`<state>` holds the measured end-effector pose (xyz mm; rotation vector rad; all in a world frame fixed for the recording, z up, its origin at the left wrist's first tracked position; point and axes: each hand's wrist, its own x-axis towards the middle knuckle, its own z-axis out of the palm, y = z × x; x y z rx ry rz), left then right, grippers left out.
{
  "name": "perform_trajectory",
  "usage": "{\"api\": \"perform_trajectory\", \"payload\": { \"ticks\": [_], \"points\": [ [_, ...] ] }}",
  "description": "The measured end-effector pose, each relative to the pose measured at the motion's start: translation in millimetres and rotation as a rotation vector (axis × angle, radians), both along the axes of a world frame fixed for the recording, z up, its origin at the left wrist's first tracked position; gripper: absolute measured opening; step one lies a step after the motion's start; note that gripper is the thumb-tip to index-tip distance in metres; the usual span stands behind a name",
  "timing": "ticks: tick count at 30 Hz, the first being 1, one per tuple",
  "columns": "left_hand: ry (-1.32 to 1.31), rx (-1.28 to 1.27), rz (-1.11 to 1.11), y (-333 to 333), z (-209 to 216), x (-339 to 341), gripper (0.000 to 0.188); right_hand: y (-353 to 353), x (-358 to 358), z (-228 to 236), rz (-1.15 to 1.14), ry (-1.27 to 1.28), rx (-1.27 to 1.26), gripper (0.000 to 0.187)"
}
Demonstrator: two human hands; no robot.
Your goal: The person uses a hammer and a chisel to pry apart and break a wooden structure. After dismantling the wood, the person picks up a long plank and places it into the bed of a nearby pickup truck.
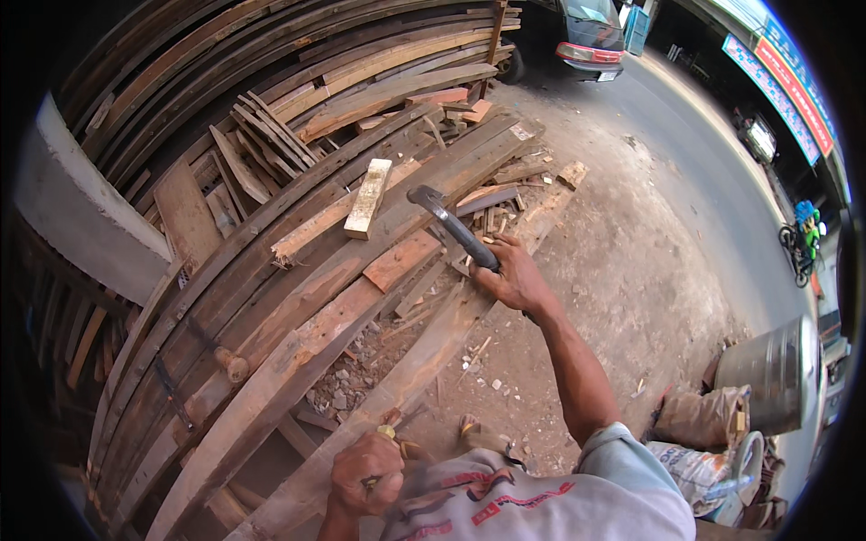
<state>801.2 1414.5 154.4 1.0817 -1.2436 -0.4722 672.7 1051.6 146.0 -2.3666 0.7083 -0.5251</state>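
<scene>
My right hand (516,278) is closed around the dark handle of a hammer (465,236). Its curved metal head is above the planks, beside a short pale wood block (368,200) resting on them. Close to my body, my left hand (367,475) is a fist beside a long plank (388,397); a small yellowish bit shows at its top and a dark tip between the fingers, too little to name. On the planks to the left lie a tool with a round wooden handle (233,364) and a thin dark metal bar (174,393).
Long boards (298,54) are stacked at the back left beside a pale wall (90,207). Rubble and wood scraps (347,374) lie between the planks. A metal drum (762,374) and sacks (699,417) stand at right. Beyond are a road, a parked vehicle (591,41) and a motorbike rider (803,234).
</scene>
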Motion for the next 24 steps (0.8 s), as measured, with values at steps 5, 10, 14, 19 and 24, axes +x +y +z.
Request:
{"api": "perform_trajectory", "payload": {
  "ticks": [5, 10, 14, 19, 24],
  "points": [
    [0.025, 0.277, 0.102, -5, 13, -11, 0.031, 7, 4, 1, -0.013, -0.015, -0.061, 0.037],
    [-0.191, 0.595, 0.234, -88, 49, -21, 0.036, 6, 2, 0, -0.039, -0.010, -0.017, 0.038],
    [-0.036, 0.236, 0.153, -32, 25, -12, 0.038, 5, 7, -10, -0.013, -0.051, -0.114, 0.040],
    [0.253, -0.102, 0.315, 11, -25, -25, 0.032, 6, 3, -7, -0.049, 0.002, -0.058, 0.046],
    [-0.167, 0.092, 0.477, -52, -1, -44, 0.033, 7, 5, -4, -0.031, 0.041, -0.008, 0.044]
  ]
}}
